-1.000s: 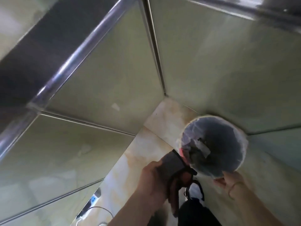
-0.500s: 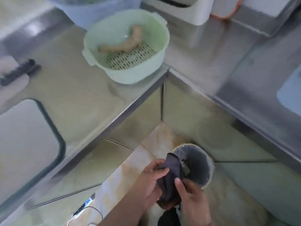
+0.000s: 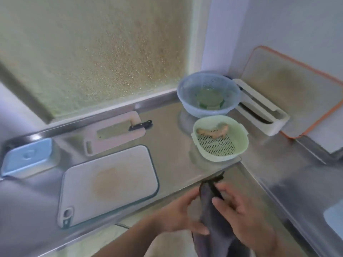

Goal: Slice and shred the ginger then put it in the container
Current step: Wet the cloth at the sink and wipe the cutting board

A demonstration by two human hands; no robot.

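a steel worktop [image 3: 172, 145] is seen from above, running along the left and turning down the right of the frame. at the lower centre, a dark grey cloth [image 3: 209, 219] is held between both hands in front of the worktop's edge. the left hand [image 3: 178, 216] is pressed against the cloth's left side with fingers mostly extended; whether its grip is closed round the cloth cannot be told. the right hand [image 3: 239, 210] is laid over the cloth's right side, its grip curled on the cloth.

the ginger [image 3: 213, 132], whole and uncut, is seen lying in a pale green colander [image 3: 239, 145] at centre right, near the worktop's inner corner. just above it a blue colander [image 3: 187, 97] is placed, with a green item inside.

at lower left a large white cutting board [image 3: 107, 184] is laid flat. above it a small pinkish board [image 3: 118, 134] is set, with a cleaver [image 3: 126, 129] resting on it, its black handle pointing right. a blue-lidded container [image 3: 27, 157] is placed at the far left. at upper right a white knife holder [image 3: 263, 112] and an orange-rimmed board [image 3: 297, 89], leaned on the wall, are shown.
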